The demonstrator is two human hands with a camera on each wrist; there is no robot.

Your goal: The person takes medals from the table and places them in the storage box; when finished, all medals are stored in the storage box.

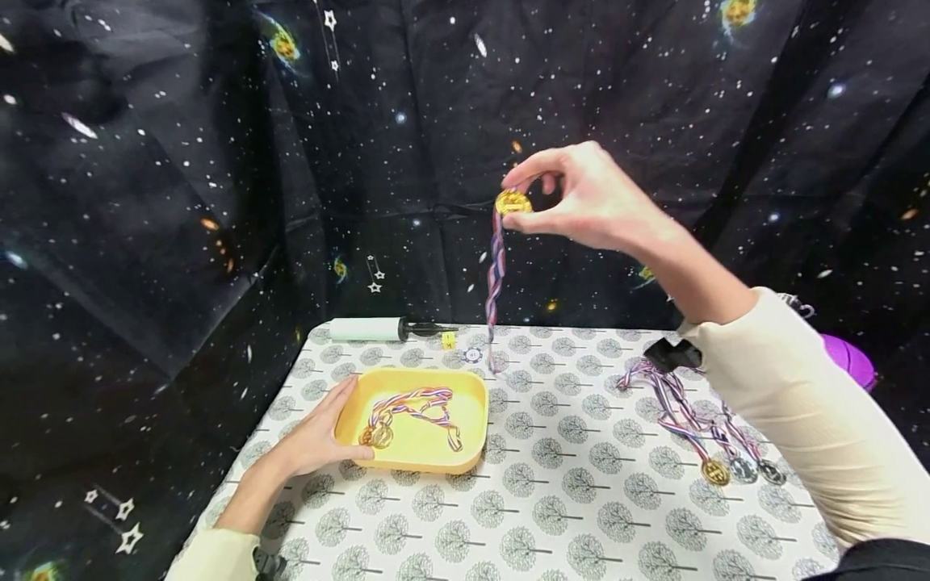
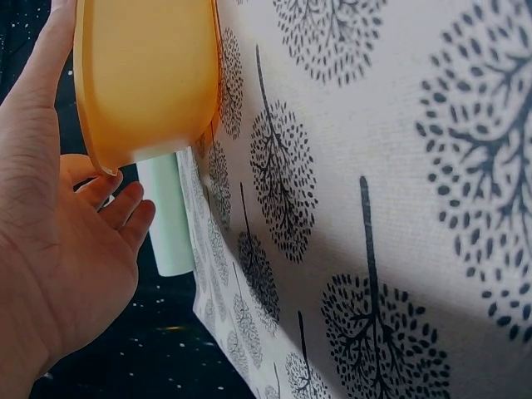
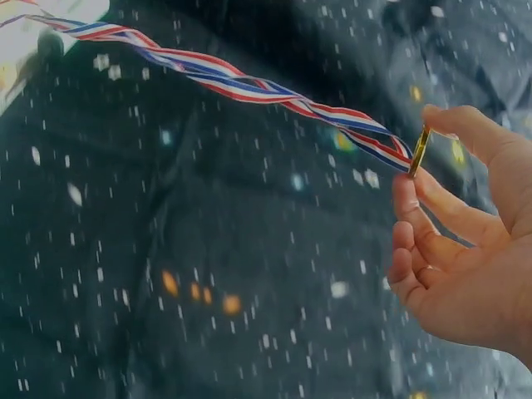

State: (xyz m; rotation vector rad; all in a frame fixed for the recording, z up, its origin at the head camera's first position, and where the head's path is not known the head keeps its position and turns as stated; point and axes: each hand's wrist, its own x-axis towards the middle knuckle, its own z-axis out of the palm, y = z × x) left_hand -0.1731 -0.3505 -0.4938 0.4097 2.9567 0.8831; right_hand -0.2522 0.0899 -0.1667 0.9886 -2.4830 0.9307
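Note:
High above the table, my right hand (image 1: 592, 202) pinches a gold medal (image 1: 513, 202) by its edge between thumb and fingertip. Its red, white and blue ribbon (image 1: 496, 266) hangs down twisted; the right wrist view shows the medal (image 3: 420, 151) edge-on. My left hand (image 1: 320, 436) grips the left side of a yellow tub (image 1: 429, 466), thumb over the near rim and fingers along the outer wall. Inside the tub lie gold medals (image 1: 381, 436) with striped ribbons. In the left wrist view, the tub (image 2: 150, 75) hides part of the fingers.
On the right of the tree-print tablecloth (image 1: 545, 484) lie a gold medal (image 1: 715, 472), a silver medal (image 1: 743, 470) and a darker medal (image 1: 772, 473) with tangled ribbons. A white cylinder (image 1: 366, 329) with a black end lies at the back left. A purple object (image 1: 850, 361) sits behind my right sleeve.

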